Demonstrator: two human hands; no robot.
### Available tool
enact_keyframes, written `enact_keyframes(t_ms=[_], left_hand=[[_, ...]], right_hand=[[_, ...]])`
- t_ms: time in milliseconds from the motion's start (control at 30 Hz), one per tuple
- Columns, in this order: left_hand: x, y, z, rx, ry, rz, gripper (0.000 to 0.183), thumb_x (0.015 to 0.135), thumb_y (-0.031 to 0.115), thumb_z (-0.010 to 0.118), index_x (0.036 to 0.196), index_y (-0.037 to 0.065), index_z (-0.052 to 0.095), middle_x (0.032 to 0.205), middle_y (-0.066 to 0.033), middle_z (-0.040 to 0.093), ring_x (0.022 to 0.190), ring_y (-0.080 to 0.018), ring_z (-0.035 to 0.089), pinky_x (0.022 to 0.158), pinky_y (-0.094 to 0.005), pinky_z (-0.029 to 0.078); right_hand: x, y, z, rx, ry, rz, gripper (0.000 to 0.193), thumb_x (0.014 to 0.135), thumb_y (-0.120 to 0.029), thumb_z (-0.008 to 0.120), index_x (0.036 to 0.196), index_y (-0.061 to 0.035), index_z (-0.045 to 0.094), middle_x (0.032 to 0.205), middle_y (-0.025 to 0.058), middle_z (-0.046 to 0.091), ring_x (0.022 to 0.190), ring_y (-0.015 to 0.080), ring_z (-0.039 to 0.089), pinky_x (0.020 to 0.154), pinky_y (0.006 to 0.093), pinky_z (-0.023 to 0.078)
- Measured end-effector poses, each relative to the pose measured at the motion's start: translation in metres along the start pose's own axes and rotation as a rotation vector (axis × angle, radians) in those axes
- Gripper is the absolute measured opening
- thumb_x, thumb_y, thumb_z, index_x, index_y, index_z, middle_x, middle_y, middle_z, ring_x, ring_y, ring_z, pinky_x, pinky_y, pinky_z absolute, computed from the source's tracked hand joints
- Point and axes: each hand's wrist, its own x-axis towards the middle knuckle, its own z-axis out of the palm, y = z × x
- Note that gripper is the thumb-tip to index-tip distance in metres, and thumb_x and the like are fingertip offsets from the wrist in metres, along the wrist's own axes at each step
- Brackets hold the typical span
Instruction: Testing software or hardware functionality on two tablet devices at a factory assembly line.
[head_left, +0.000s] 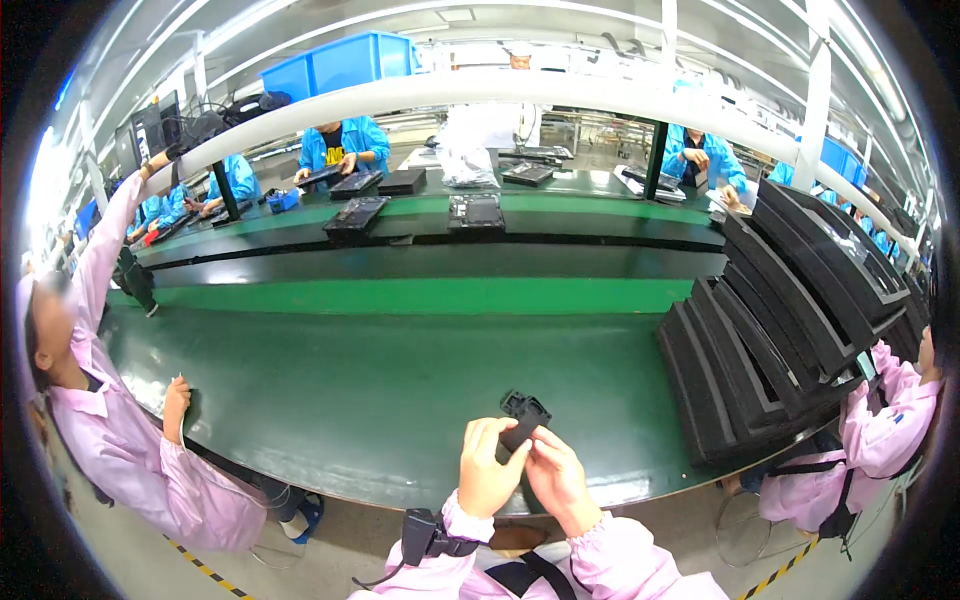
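Both my hands are closed on a small black device with a strap (524, 406), just above the near edge of the green bench. My left hand (486, 466) grips its left side, with the thumb pressed toward the black band below the boxy top. From the right, my right hand (558, 474) pinches the same piece with thumb and fingers. What lies under my fingertips is hidden. A black boxy unit (430, 536) is strapped round my left wrist, over the pink sleeve.
Black foam trays (770, 330) stand in a tall leaning stack on the right of the green bench (330, 380). Pink-clad people sit at left (150, 450) and right (890, 430). Beyond a white rail, workers in blue handle flat black devices (477, 212).
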Motion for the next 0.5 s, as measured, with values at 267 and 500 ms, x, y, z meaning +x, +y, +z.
enact_keyframes(t_ms=[267, 500], left_hand=[[0.011, 0.002, -0.014, 0.172, -0.334, 0.278, 0.022, 0.070, 0.017, 0.064, 0.088, 0.005, 0.059, 0.093, -0.0092, 0.051, 0.093, -0.0280, 0.045, 0.088, -0.0423, 0.031], [0.011, 0.013, -0.026, 0.154, -0.368, 0.495, 0.017, 0.067, 0.017, 0.068, 0.080, 0.009, 0.062, 0.086, -0.0007, 0.054, 0.090, -0.0214, 0.047, 0.084, -0.0410, 0.030]], right_hand=[[0.003, -0.009, 0.009, 0.079, -0.053, 0.033, 0.042, 0.083, 0.001, 0.040, 0.122, 0.0149, 0.036, 0.125, 0.0200, 0.045, 0.116, 0.0254, 0.045, 0.101, 0.0340, 0.034], [0.001, -0.008, 0.012, -0.668, 0.017, -0.175, 0.024, 0.083, -0.005, 0.057, 0.103, 0.0078, 0.058, 0.109, 0.0158, 0.059, 0.098, 0.0261, 0.058, 0.089, 0.0360, 0.045]])
